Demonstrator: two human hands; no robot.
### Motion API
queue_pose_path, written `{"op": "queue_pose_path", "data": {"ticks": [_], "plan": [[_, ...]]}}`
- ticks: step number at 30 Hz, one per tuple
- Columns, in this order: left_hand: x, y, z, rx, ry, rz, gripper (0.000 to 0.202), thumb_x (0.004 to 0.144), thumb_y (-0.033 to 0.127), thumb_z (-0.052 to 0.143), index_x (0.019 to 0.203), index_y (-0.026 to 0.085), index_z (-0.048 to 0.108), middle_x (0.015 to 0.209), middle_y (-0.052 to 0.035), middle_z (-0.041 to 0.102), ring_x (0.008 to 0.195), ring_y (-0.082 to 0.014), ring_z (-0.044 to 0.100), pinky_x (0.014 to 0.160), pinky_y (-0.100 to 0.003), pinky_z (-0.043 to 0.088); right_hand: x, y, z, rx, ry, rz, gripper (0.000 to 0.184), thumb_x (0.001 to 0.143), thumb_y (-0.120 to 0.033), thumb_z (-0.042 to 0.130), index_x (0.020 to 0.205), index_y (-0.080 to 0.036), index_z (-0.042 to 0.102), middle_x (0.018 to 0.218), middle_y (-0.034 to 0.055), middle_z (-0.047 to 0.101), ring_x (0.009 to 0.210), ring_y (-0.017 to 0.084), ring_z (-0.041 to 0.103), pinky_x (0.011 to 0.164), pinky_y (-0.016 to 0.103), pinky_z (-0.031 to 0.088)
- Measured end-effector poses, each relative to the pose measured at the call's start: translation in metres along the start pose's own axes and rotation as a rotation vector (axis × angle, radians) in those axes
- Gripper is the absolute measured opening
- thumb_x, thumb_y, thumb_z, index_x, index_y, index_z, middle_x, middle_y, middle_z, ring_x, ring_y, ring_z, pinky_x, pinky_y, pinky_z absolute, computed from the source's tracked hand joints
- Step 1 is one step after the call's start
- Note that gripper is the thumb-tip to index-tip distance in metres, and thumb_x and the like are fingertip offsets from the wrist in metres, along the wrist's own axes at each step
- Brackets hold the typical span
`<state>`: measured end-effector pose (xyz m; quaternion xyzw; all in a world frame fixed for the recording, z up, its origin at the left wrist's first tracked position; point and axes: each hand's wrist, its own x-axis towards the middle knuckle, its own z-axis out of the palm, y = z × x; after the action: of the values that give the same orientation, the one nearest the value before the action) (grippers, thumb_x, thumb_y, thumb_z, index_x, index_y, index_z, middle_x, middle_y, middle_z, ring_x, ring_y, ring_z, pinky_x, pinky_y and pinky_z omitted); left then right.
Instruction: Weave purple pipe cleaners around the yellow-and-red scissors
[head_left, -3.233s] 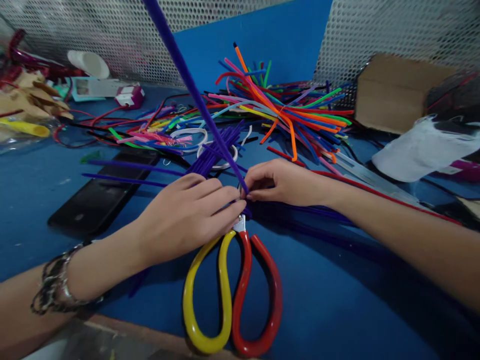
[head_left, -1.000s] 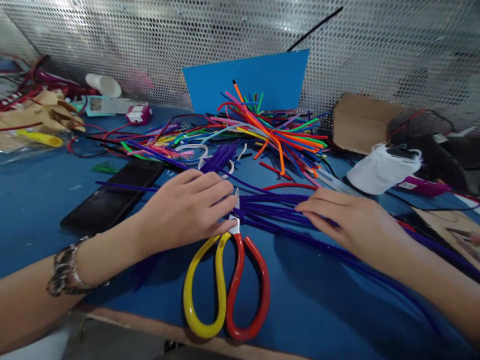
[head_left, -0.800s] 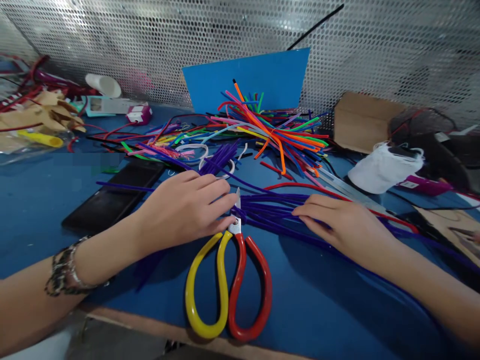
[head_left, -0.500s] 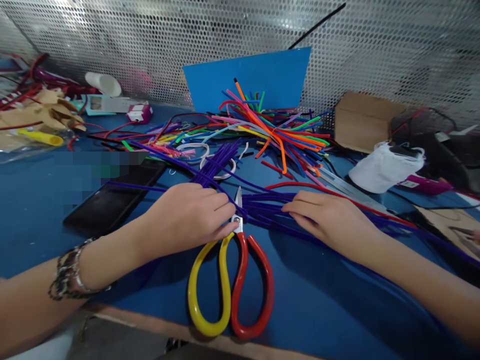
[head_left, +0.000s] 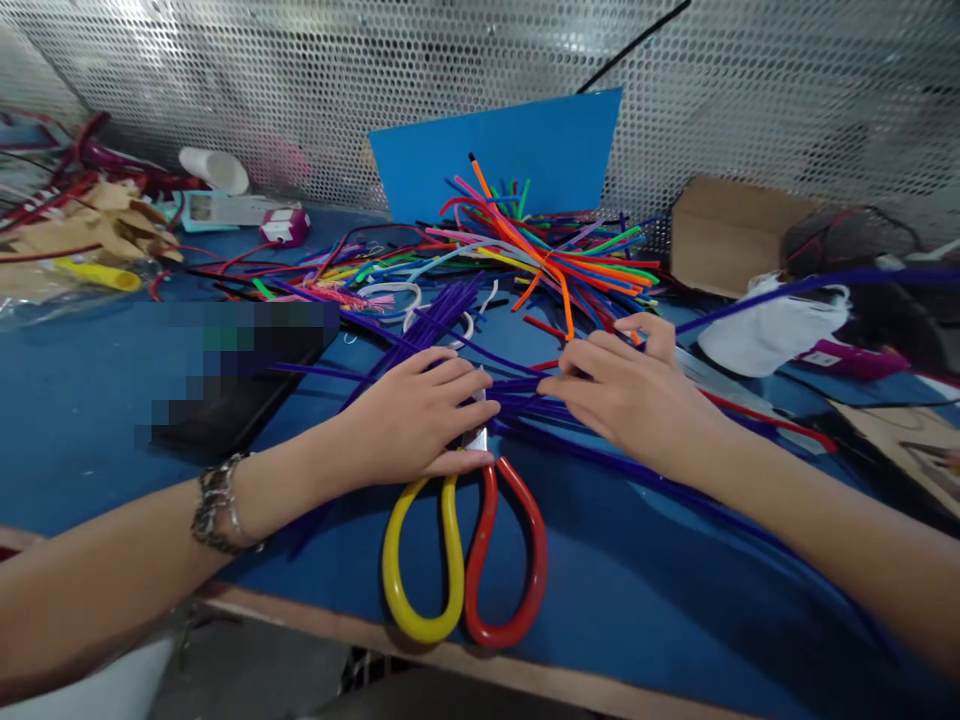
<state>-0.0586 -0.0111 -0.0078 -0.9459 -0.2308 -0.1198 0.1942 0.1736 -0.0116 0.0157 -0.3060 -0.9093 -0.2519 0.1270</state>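
Note:
My left hand (head_left: 416, 425) lies flat, fingers stretched, pressing a fan of purple pipe cleaners (head_left: 439, 322) onto the blue table, right over the blades of large scissors (head_left: 465, 560) with one yellow and one red handle. My right hand (head_left: 634, 395) is just to the right, fingers pinched on one purple pipe cleaner (head_left: 810, 285) that rises off to the right above the table. The fingertips of both hands nearly meet at the centre of the purple bundle.
A heap of many-coloured pipe cleaners (head_left: 555, 255) lies behind the hands before an upright blue card (head_left: 502, 150). A dark phone (head_left: 232, 400) sits left, a cardboard box (head_left: 727, 235) and white roll (head_left: 772, 325) right. Perforated metal wall behind; table edge near me.
My right hand slid left along the purple strands to the bundle's centre and pinched one, whose free end now lifts to the right. My left hand stayed pressing the bundle.

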Motion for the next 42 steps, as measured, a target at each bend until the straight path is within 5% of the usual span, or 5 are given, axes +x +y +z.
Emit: {"op": "queue_pose_path", "data": {"ticks": [10,24,29,35,42], "plan": [[0.002,0.001,0.002,-0.057,-0.053,-0.041,0.038,0.088,0.046,0.042,0.108,0.019,0.061,0.112,-0.0058,0.061,0.102,-0.0228,0.053,0.096,-0.039,0.03,0.005,-0.001,0.011,0.056,0.052,-0.048,0.033,0.092,-0.017,0.037,0.078,-0.02,0.066,0.069,0.001,0.056,0.065,0.013,0.046,0.073,0.033,0.025],[0.001,0.002,0.005,-0.102,-0.106,-0.074,0.038,0.088,0.045,0.039,0.105,0.017,0.061,0.11,-0.0066,0.061,0.101,-0.023,0.054,0.097,-0.04,0.028,-0.008,-0.003,0.028,0.317,-0.105,-0.024,0.025,0.088,-0.013,0.04,0.089,-0.016,0.065,0.078,0.0045,0.063,0.065,0.015,0.057,0.059,0.026,0.04],[0.001,0.002,0.005,-0.104,-0.129,-0.068,0.039,0.089,0.044,0.037,0.105,0.016,0.06,0.11,-0.0068,0.061,0.1,-0.0222,0.055,0.097,-0.04,0.026,-0.007,-0.003,0.028,0.389,-0.057,-0.013,0.026,0.088,-0.015,0.041,0.088,-0.014,0.067,0.085,0.0094,0.063,0.077,0.019,0.059,0.069,0.031,0.047],[0.003,0.001,0.004,-0.098,-0.14,-0.061,0.038,0.088,0.045,0.041,0.104,0.016,0.06,0.109,-0.0068,0.06,0.098,-0.0226,0.055,0.092,-0.037,0.032,-0.006,-0.006,0.028,0.539,-0.014,0.034,0.032,0.084,-0.031,0.052,0.111,-0.015,0.061,0.119,0.0151,0.056,0.109,0.023,0.053,0.09,0.041,0.045],[0.004,0.0,0.001,-0.096,-0.143,-0.048,0.037,0.087,0.044,0.043,0.103,0.015,0.06,0.107,-0.0081,0.061,0.09,-0.0218,0.056,0.083,-0.034,0.038,-0.007,-0.013,0.042,0.641,-0.062,0.005,0.031,0.087,-0.022,0.047,0.115,-0.014,0.057,0.126,0.014,0.055,0.116,0.019,0.051,0.096,0.036,0.044]]}}
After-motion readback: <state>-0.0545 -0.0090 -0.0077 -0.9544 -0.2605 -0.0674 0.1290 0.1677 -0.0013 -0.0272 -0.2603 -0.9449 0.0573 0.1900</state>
